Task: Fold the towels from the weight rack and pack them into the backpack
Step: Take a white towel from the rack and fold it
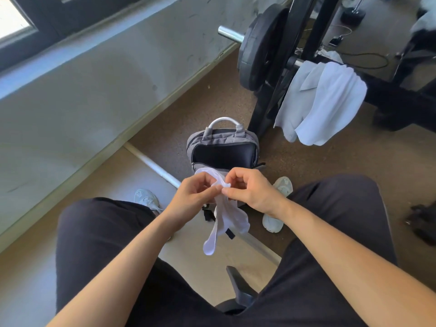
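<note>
both forearms reach in from the bottom of the frame and meet at the centre. the left hand (193,192) and the right hand (252,192) are held close together, fingers curled, each pinching the top edge of a small white towel (224,220) between thumb and fingertips. the thumb tips nearly touch. the towel hangs limp and twisted below the hands, thin and soft, its lower end rounded into a drooping lobe.

count: 2 hands, 3 towels, 1 backpack, 2 shoes. 1 towel is in the hands; the other 2 hang side by side over a bar of the weight rack (306,43) in the upper right of the frame, a pale grey towel (297,95) on the left and a whiter towel (330,105) on the right, both draped in loose folds.

the backpack (224,138) stands on the brown speckled floor just above the hands, grey woven fabric, boxy, with a curved pale handle on top and its main compartment unzipped onto a dark interior.

a round black weight plate (262,48) sits on a shiny metal bar end (230,34). the shoes (147,199) are pale trainers, 1 on each side of the hands. dark trousers cover both knees.
</note>
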Tool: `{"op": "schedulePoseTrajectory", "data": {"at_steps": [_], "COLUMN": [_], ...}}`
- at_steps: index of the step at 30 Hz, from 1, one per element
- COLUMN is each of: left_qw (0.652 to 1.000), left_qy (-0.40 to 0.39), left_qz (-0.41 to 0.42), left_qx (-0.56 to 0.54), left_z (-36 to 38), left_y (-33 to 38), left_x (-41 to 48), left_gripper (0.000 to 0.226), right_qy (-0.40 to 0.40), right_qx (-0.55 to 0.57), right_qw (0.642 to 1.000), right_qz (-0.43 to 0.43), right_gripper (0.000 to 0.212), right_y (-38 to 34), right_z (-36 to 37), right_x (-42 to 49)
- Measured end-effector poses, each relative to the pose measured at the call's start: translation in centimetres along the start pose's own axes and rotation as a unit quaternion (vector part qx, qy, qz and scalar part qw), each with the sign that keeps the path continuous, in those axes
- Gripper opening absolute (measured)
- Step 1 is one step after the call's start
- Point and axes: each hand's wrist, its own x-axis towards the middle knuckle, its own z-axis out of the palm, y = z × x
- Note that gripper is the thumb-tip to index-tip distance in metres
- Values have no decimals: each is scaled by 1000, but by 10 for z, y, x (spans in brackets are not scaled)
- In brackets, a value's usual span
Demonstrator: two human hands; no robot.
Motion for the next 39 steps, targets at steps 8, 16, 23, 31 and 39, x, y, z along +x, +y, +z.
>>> {"op": "schedulePoseTrajectory", "data": {"at_steps": [8,16,23,31,39], "left_qw": [999,998,997,951,924], "left_qy": [-16,-18,-25,45,40], "left_qz": [25,59,68,33,-138], "left_qx": [-13,17,32,303,354], "left_z": [-3,-3,-10,5,1], "left_y": [2,6,-8,-49,-64], "left_x": [-1,0,6,28,33], "left_gripper": [16,15,19,25,28], "right_qy": [51,-17,41,119,241], "right_qx": [-35,-151,-163,-132,-89], "right_qw": [995,980,981,977,959], "right_qz": [-73,-128,-94,-115,-122], "right_gripper": [17,49,9,19,12], "right_y": [4,-8,-8,-16,-13], "right_z": [-1,-1,-20,-32,-53], "right_x": [3,3,1,-8,-15]}}
